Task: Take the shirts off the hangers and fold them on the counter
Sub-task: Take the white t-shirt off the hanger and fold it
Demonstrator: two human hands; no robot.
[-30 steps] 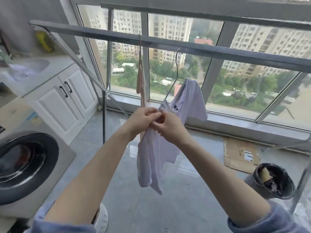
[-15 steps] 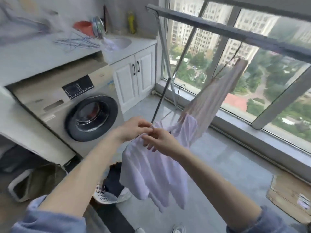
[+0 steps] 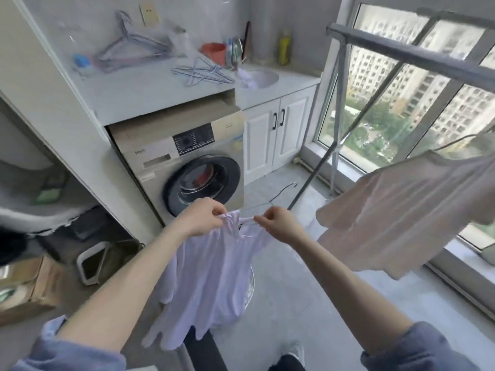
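In front of the washing machine, the left hand pinches the white shirt at its collar; the right hand pinches the wire hanger inside its neck.

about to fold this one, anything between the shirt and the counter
Nothing visible blocks the way. The shirt is not yet off its hanger, and loose hangers lie on the counter, leaving its near edge bare.

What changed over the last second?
The white shirt came off the rail with its hanger, carried toward the counter as the view turned left. Left hand and right hand still pinch its collar; the pink shirt still hangs by the window.
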